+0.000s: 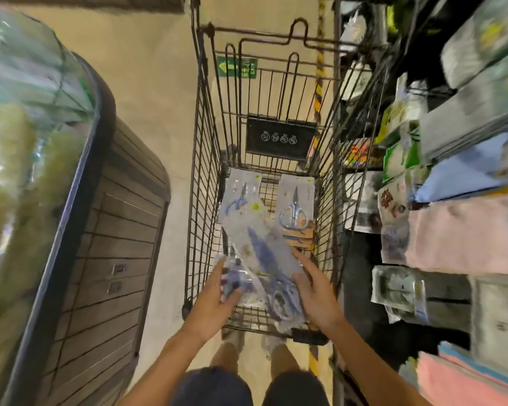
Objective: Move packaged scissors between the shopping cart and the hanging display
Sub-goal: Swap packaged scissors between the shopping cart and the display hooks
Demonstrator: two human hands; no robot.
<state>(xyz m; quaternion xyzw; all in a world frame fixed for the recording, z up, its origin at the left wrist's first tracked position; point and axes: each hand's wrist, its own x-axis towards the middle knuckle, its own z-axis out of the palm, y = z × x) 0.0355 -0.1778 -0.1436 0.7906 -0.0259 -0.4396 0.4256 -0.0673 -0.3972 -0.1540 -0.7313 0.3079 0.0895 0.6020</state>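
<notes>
The wire cart [264, 159] holds several scissor packs. The biggest pack [264, 259], a clear blister with blue-handled scissors, lies tilted between both hands: the left hand [214, 300] curls around its near-left corner, the right hand [314, 297] is half open against its right edge. It looks light, stiff and slick, best pinched at the card edges. A smaller silver pair [295, 206] lies beyond.

Both bare forearms reach forward and converge. The left hand [214, 297] is cupped with its fingers curled inward toward the right hand [314, 294] — which lies just beside it, palm turned in, fingers extended and slightly spread.
</notes>
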